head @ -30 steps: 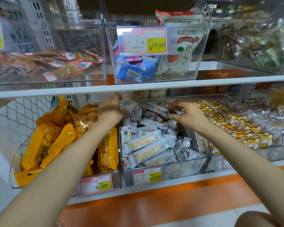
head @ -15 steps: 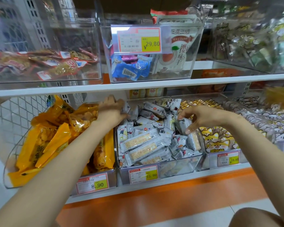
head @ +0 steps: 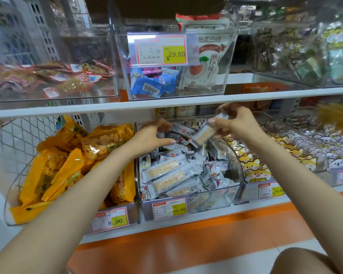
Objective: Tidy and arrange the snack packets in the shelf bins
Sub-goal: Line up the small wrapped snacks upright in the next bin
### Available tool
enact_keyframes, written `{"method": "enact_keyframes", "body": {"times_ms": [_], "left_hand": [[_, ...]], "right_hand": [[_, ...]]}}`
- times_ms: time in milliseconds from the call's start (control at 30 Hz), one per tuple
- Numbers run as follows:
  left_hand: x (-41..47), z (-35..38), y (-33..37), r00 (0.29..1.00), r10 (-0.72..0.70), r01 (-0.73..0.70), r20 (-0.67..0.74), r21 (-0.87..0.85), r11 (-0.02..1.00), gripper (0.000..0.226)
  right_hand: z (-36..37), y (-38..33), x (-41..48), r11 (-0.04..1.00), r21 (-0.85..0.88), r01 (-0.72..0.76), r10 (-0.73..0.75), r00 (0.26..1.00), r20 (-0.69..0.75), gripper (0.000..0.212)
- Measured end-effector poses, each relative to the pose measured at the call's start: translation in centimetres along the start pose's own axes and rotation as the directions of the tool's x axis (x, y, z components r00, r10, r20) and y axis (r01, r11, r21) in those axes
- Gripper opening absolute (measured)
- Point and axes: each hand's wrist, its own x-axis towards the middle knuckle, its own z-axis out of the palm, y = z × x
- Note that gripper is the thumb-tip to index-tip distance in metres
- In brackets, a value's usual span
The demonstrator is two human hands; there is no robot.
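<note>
Upper shelf: three clear bins before me, across the frame's top.
Lower shelf: four more mid-frame, price tags facing me.

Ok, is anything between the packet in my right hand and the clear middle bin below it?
Nothing visible blocks it. The grey-and-white snack packet pinched by the right hand hangs tilted over the open top of the clear plastic middle bin. The left hand hovers to its left, not beneath it.

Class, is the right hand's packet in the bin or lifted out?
Lifted out: the right hand pinches the packet above the middle bin.
</note>
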Motion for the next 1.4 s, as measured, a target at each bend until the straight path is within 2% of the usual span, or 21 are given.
{"method": "enact_keyframes", "body": {"times_ms": [100, 200, 267, 333, 400, 467, 567, 633, 733, 800, 833, 900, 967, 1000, 1100, 1200, 1233, 1300, 1400], "left_hand": [[-0.1, 0.5, 0.8, 0.999, 0.006, 0.0, 0.046, -0.125, 0.992, 0.048], [0.0, 0.8, 0.6, 1.0, 0.018, -0.017, 0.009, -0.121, 0.992, 0.037], [0.0, 0.7, 0.3, 0.995, -0.017, 0.012, -0.096, -0.062, 0.998, 0.037], [0.0, 0.6, 0.2, 0.956, -0.068, 0.087, -0.284, 0.055, 0.995, 0.04], [0.3, 0.6, 0.3, 0.895, -0.115, 0.202, -0.43, 0.16, 0.966, 0.044], [0.8, 1.1, 0.3, 0.876, -0.131, 0.252, -0.465, 0.21, 0.945, 0.046], [1.6, 2.1, -0.1, 0.928, -0.111, 0.204, -0.356, 0.233, 0.951, 0.048], [1.7, 2.2, -0.4, 0.963, -0.109, 0.173, -0.247, 0.257, 0.951, 0.053], [1.4, 1.4, -1.2, 0.994, -0.092, 0.104, -0.057, 0.263, 0.959, 0.064], [1.1, 0.9, -1.5, 0.996, -0.07, 0.057, 0.053, 0.225, 0.973, 0.061], [1.1, 0.8, -1.6, 0.995, -0.062, 0.044, 0.076, 0.224, 0.974, 0.056], [1.1, 0.9, -1.5, 0.999, -0.032, 0.029, 0.004, 0.317, 0.948, 0.044], [1.6, 1.0, -1.2, 0.994, 0.017, 0.037, -0.104, 0.5, 0.865, 0.036], [1.9, 1.0, -1.1, 0.993, 0.019, 0.049, -0.114, 0.563, 0.825, 0.035], [3.1, 0.7, -1.4, 0.996, -0.083, 0.083, -0.027, 0.603, 0.794, 0.039], [3.2, 0.6, -1.9, 0.979, -0.164, 0.074, 0.121, 0.54, 0.838, 0.052], [3.1, 0.6, -1.9, 0.975, -0.169, 0.071, 0.143, 0.524, 0.849, 0.056], [2.9, 0.4, -1.9, 0.981, -0.149, 0.072, 0.128, 0.474, 0.877, 0.058], [2.2, -0.2, -1.5, 0.998, -0.055, 0.042, 0.023, 0.38, 0.924, 0.044]], "right_hand": [[2.5, 0.4, -0.5, 0.973, 0.209, -0.093, 0.068, 0.99, 0.123, 0.027], [4.2, 1.3, -0.4, 0.956, 0.275, -0.105, 0.062, 0.985, 0.162, 0.026], [4.3, 1.8, -0.1, 0.991, 0.128, -0.035, 0.025, 0.996, 0.08, 0.036], [3.7, 2.2, 0.2, 0.975, -0.196, 0.107, -0.102, 0.994, 0.032, 0.043], [3.1, 2.4, 0.1, 0.907, -0.352, 0.231, -0.155, 0.96, 0.232, 0.046], [3.2, 3.0, 0.0, 0.83, -0.452, 0.326, -0.12, 0.897, 0.425, 0.05], [4.3, 3.8, 0.1, 0.603, -0.652, 0.459, -0.152, 0.869, 0.471, 0.047], [5.0, 3.8, 0.0, 0.532, -0.701, 0.475, -0.181, 0.872, 0.454, 0.046], [5.6, 3.7, 0.1, 0.504, -0.721, 0.476, -0.204, 0.876, 0.436, 0.045], [5.9, 3.7, 0.3, 0.5, -0.718, 0.485, -0.22, 0.873, 0.436, 0.042], [6.0, 3.7, 0.3, 0.511, -0.71, 0.484, -0.221, 0.873, 0.435, 0.041], [6.1, 3.7, 0.2, 0.551, -0.676, 0.49, -0.241, 0.869, 0.433, 0.037], [5.7, 3.8, 0.1, 0.642, -0.607, 0.468, -0.272, 0.879, 0.391, 0.032], [5.3, 3.7, 0.0, 0.711, -0.552, 0.436, -0.279, 0.895, 0.348, 0.03], [4.2, 3.4, 0.0, 0.901, -0.316, 0.297, -0.248, 0.951, 0.187, 0.022], [4.0, 3.4, -0.1, 0.971, -0.098, 0.217, -0.224, 0.972, -0.065, 0.019], [4.0, 3.6, 0.0, 0.971, -0.093, 0.22, -0.232, 0.962, -0.147, 0.022], [4.1, 4.1, 0.6, 0.953, -0.209, 0.221, -0.269, 0.932, -0.243, 0.027], [4.2, 4.8, 2.3, 0.838, -0.517, 0.175, -0.332, 0.915, -0.23, 0.035]]}}
